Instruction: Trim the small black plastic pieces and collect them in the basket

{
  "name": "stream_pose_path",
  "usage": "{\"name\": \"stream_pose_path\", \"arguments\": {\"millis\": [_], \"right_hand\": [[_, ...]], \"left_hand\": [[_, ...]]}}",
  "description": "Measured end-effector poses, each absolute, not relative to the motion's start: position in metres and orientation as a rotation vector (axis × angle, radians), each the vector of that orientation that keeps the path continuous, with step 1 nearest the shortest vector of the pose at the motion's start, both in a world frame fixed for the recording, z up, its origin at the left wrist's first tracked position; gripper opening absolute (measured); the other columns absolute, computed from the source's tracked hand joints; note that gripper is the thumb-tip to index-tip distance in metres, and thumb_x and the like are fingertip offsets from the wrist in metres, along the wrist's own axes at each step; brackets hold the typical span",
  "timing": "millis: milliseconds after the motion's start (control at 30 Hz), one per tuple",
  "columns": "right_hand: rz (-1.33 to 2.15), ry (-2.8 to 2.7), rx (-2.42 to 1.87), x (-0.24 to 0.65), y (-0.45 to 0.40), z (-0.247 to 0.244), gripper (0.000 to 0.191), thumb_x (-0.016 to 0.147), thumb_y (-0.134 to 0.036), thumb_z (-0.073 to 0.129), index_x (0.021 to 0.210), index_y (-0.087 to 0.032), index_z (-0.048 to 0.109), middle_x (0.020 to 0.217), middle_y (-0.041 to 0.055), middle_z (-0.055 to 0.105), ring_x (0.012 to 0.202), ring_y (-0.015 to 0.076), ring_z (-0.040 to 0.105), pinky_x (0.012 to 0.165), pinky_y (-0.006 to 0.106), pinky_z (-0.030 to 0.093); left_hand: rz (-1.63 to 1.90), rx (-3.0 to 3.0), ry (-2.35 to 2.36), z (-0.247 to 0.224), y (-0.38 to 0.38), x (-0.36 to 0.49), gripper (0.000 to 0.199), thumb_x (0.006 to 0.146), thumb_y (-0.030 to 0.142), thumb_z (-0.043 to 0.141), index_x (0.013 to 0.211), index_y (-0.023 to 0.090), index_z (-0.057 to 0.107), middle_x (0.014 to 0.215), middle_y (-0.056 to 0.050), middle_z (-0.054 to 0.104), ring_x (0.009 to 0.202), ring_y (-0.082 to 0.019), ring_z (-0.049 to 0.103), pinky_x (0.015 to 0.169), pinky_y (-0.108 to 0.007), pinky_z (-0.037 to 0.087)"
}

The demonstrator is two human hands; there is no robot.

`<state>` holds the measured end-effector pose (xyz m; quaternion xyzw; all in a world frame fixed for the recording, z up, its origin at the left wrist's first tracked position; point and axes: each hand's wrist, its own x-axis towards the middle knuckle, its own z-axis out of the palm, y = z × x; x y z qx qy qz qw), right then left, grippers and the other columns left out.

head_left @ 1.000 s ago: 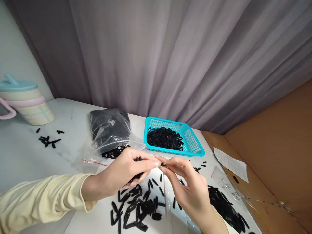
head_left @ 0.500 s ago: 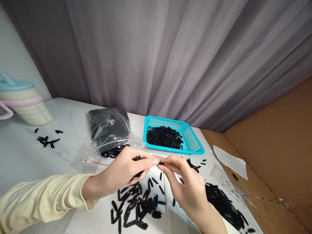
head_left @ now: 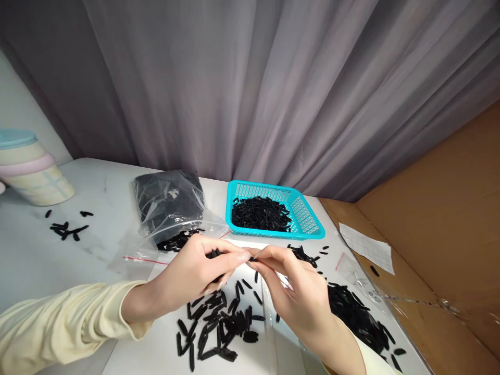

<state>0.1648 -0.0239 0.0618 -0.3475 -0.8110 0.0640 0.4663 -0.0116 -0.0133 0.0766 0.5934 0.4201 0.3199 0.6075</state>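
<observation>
My left hand (head_left: 205, 263) is curled around several small black elongated pieces (head_left: 214, 255), whose exact kind I cannot make out. Its thumb and finger meet the fingertips of my right hand (head_left: 295, 284) around one more black piece (head_left: 253, 259), mostly hidden by the fingers. The right hand is closed in a pinch on that piece. Below both hands, a loose pile of the same black pieces (head_left: 222, 328) lies on a white sheet (head_left: 144, 354). Beyond them stands a turquoise plastic basket (head_left: 310, 213), partly filled with such pieces.
A clear zip bag of black pieces (head_left: 167, 200) lies behind my left hand. More black pieces (head_left: 355, 317) are heaped at right, beside a clear bag (head_left: 353, 276). A tumbler (head_left: 39, 182) and a few scattered pieces (head_left: 66, 229) are at left. Cardboard (head_left: 441, 234) borders the right side.
The view has shifted slightly, so most things sit a little further left. Both hands keep the same pinch together over the pile.
</observation>
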Motion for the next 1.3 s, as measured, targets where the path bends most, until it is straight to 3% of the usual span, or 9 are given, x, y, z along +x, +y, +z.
{"name": "stream_pose_path", "arguments": {"millis": [200, 333, 467, 567, 700, 900, 1100, 1200, 1300], "right_hand": [[0.038, -2.045, -0.876, 0.169, -0.024, 0.056, 0.011, 0.087, -0.008, 0.051, 0.087, -0.019, 0.051, 0.075, 0.0018, 0.072, 0.059, 0.0135, 0.068, 0.054, 0.021, 0.053], [0.077, -2.103, -0.905, 0.182, -0.033, 0.050, 0.003, 0.089, -0.014, 0.054, 0.087, -0.017, 0.055, 0.069, 0.0012, 0.071, 0.056, 0.0133, 0.067, 0.054, 0.022, 0.051], [0.071, -2.237, -0.991, 0.204, -0.036, 0.043, 0.015, 0.092, -0.015, 0.049, 0.081, -0.014, 0.060, 0.064, 0.0026, 0.068, 0.052, 0.0129, 0.062, 0.050, 0.023, 0.046], [-0.115, -2.556, -1.044, 0.217, -0.035, 0.030, 0.024, 0.091, -0.006, 0.040, 0.092, -0.010, 0.063, 0.061, 0.0035, 0.065, 0.051, 0.0162, 0.059, 0.044, 0.027, 0.041], [-0.477, -2.948, -0.953, 0.217, -0.034, 0.012, 0.033, 0.079, -0.001, 0.050, 0.111, -0.004, 0.058, 0.068, 0.0059, 0.064, 0.058, 0.0207, 0.060, 0.043, 0.030, 0.039], [-0.626, -3.102, -0.948, 0.206, -0.031, 0.004, 0.021, 0.077, -0.004, 0.055, 0.097, -0.008, 0.059, 0.070, 0.0077, 0.064, 0.056, 0.0206, 0.060, 0.045, 0.031, 0.038], [-0.322, -3.073, -1.016, 0.225, -0.025, 0.017, 0.012, 0.080, -0.004, 0.054, 0.085, -0.015, 0.056, 0.065, 0.0023, 0.059, 0.053, 0.0179, 0.055, 0.044, 0.030, 0.031], [-0.075, -2.837, -1.132, 0.235, -0.027, 0.022, 0.013, 0.089, -0.018, 0.049, 0.077, -0.017, 0.052, 0.064, 0.0022, 0.056, 0.055, 0.0168, 0.052, 0.047, 0.028, 0.033], [0.355, -2.485, -1.258, 0.237, -0.033, 0.027, 0.027, 0.094, -0.032, 0.039, 0.076, -0.017, 0.052, 0.062, 0.0010, 0.055, 0.051, 0.0135, 0.050, 0.049, 0.025, 0.038]], "left_hand": [[0.712, 1.385, 0.989, 0.067, -0.017, -0.007, 0.030, 0.083, 0.033, 0.055, 0.099, 0.012, 0.070, 0.043, 0.008, 0.033, 0.038, -0.004, 0.027, 0.034, -0.016, 0.020], [0.679, 1.385, 0.980, 0.054, -0.023, -0.007, 0.031, 0.082, 0.031, 0.055, 0.099, 0.012, 0.071, 0.044, 0.007, 0.036, 0.040, -0.005, 0.029, 0.036, -0.018, 0.022], [0.619, 1.282, 0.997, 0.050, -0.029, -0.009, 0.032, 0.079, 0.032, 0.056, 0.098, 0.011, 0.071, 0.043, 0.008, 0.033, 0.038, -0.005, 0.026, 0.035, -0.018, 0.018], [0.560, 1.190, 1.029, 0.057, -0.033, -0.011, 0.033, 0.077, 0.034, 0.058, 0.097, 0.011, 0.071, 0.043, 0.008, 0.032, 0.038, -0.004, 0.023, 0.035, -0.018, 0.015], [0.511, 1.120, 1.062, 0.067, -0.036, -0.013, 0.038, 0.074, 0.035, 0.060, 0.101, 0.010, 0.069, 0.042, 0.009, 0.032, 0.037, -0.004, 0.023, 0.035, -0.017, 0.014], [0.454, 1.095, 1.033, 0.072, -0.038, -0.015, 0.040, 0.076, 0.035, 0.060, 0.106, 0.010, 0.067, 0.038, 0.010, 0.031, 0.035, -0.003, 0.022, 0.034, -0.016, 0.014], [0.464, 1.084, 1.047, 0.077, -0.040, -0.016, 0.036, 0.076, 0.033, 0.061, 0.104, 0.011, 0.069, 0.039, 0.009, 0.031, 0.036, -0.003, 0.022, 0.034, -0.016, 0.013], [0.491, 1.100, 0.983, 0.074, -0.036, -0.018, 0.035, 0.078, 0.034, 0.060, 0.103, 0.012, 0.068, 0.039, 0.010, 0.031, 0.034, -0.003, 0.021, 0.032, -0.016, 0.014], [0.505, 1.120, 0.983, 0.070, -0.032, -0.020, 0.036, 0.079, 0.035, 0.060, 0.106, 0.012, 0.067, 0.038, 0.010, 0.031, 0.034, -0.003, 0.021, 0.033, -0.016, 0.014]]}}
